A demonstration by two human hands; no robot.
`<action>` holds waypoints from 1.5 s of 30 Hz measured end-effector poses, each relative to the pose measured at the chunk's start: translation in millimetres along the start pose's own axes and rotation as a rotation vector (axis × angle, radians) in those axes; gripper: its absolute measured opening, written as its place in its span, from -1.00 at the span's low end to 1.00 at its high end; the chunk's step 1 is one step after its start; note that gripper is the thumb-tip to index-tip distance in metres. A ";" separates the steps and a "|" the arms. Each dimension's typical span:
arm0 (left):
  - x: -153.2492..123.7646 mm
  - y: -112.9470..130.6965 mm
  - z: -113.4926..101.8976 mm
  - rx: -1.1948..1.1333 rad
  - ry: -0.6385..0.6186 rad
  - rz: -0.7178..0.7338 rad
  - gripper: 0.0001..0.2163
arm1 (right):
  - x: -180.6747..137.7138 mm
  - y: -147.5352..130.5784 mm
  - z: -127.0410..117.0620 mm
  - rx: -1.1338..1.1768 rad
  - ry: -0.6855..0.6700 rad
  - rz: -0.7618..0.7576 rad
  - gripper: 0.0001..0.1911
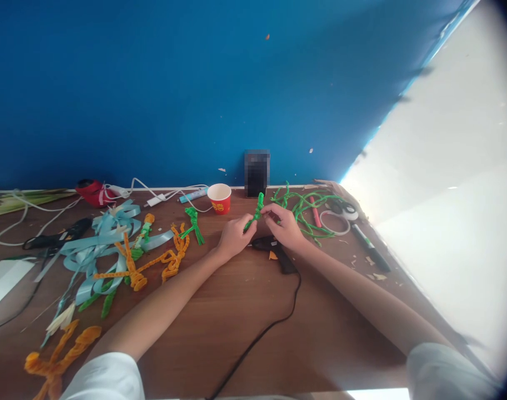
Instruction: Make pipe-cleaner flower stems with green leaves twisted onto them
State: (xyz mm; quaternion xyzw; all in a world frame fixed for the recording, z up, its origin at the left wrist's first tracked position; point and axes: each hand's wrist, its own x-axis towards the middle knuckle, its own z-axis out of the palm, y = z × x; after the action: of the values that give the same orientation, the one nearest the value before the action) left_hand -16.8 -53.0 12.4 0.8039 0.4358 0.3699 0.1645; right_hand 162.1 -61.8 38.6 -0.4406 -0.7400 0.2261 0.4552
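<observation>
Both hands meet over the middle of a brown wooden table (245,316). My left hand (233,236) pinches the lower end of a short green pipe cleaner (257,210), fingers closed on it. My right hand (283,223) grips the same twisted green piece near its upper part. Under the hands lies a black glue gun (278,253), its black cord (270,328) running toward me. A heap of loose green pipe cleaners (309,208) lies just right of my right hand.
Orange pipe cleaner figures (153,265), light blue ribbons (107,239) and a small green twisted piece (194,222) lie at left. A red paper cup (219,198), a dark box (257,172), white cables (161,195), a tape ring (334,222) and a marker (370,247) sit near the blue wall.
</observation>
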 end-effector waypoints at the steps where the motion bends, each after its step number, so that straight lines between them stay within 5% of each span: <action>1: 0.1 0.2 -0.1 0.002 0.000 0.002 -0.78 | -0.1 -0.2 0.5 0.004 0.002 -0.002 -0.83; 14: 0.9 6.1 -8.9 -0.182 -0.087 -0.004 -0.72 | -0.4 -5.3 4.1 0.058 0.023 0.017 -0.88; 45: 1.2 3.4 -8.5 -0.255 -0.067 0.033 -0.67 | -9.7 -9.1 12.6 -0.145 0.063 -0.078 -0.85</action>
State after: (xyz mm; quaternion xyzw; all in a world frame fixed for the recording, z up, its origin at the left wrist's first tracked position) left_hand -20.7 -54.4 20.6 0.7954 0.3662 0.3980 0.2735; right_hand 148.9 -73.9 34.6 -0.4502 -0.7564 0.1400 0.4534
